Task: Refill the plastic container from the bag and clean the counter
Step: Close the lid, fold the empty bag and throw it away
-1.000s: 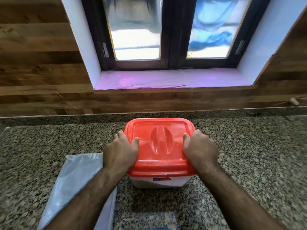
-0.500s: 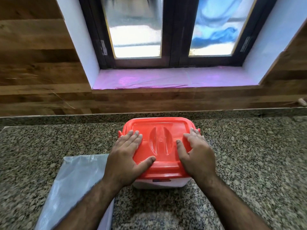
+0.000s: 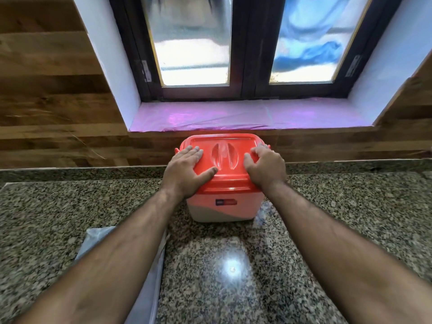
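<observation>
A white plastic container with a red lid stands on the speckled granite counter, close to the back wall under the window. My left hand lies flat on the lid's left side, fingers spread. On the lid's right side rests my right hand, its fingers bent. Both arms are stretched far forward. A flat clear plastic bag lies on the counter at the near left, mostly hidden under my left forearm.
A wood-panelled wall rises behind the counter. Above it is a window sill covered with a purple sheet, below a dark-framed window. A raised granite ledge runs along the counter's back edge.
The container has slid away from me toward the back wall with both hands on its lid. My hands went from gripping the lid's sides to lying on top of it.
</observation>
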`<state>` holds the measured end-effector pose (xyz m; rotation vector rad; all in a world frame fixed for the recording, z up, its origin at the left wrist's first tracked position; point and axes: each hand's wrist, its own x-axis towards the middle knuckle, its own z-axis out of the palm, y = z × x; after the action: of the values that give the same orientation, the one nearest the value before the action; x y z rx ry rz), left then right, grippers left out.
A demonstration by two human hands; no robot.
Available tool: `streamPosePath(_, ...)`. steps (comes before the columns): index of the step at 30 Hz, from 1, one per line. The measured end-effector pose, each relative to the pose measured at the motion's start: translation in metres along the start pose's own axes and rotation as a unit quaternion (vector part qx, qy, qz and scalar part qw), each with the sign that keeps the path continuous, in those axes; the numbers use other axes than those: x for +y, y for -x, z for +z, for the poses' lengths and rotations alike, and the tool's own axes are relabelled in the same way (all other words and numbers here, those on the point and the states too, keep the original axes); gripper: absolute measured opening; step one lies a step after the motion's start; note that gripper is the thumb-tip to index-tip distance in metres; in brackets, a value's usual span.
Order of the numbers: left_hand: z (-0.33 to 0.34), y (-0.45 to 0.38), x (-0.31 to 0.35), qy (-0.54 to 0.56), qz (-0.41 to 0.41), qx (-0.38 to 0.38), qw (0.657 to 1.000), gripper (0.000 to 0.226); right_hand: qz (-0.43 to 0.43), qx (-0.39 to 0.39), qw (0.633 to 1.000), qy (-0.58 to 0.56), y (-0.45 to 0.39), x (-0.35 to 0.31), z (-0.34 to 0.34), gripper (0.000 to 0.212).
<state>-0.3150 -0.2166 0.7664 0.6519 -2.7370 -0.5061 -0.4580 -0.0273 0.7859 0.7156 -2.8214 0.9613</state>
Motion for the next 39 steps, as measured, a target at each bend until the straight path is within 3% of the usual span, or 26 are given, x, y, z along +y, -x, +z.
streamPosePath(13,0.011,-0.017,-0.010,-0.018,0.005,0.005,1.000,0.082,-0.028,0.050,0.998,0.003,-0.017,0.012,0.023,0.030)
streamPosePath(19,0.021,0.027,-0.018,0.019,-0.050,0.031,0.998,0.081,-0.080,0.068,0.993,0.053,0.038,0.012,0.052,0.057)
streamPosePath(24,0.035,0.117,-0.068,-0.031,-0.071,-0.054,0.995,0.108,-0.237,-0.017,0.966,0.106,0.141,0.013,0.109,0.094)
streamPosePath(27,0.039,0.172,-0.111,-0.034,-0.138,-0.086,0.986,0.107,-0.281,-0.122,0.944,0.119,0.195,0.000,0.154,0.083)
streamPosePath(32,0.029,0.243,-0.215,-0.036,-0.272,-0.062,0.960,0.104,-0.127,-0.301,0.944,0.055,0.255,-0.044,0.207,0.023)
streamPosePath(36,0.011,0.274,-0.287,-0.010,-0.362,-0.051,0.931,0.079,0.019,-0.333,0.943,-0.016,0.275,-0.075,0.225,0.029)
streamPosePath(39,0.005,0.282,-0.319,0.082,-0.394,-0.084,0.912,0.034,0.098,-0.322,0.942,-0.006,0.284,-0.084,0.243,0.045)
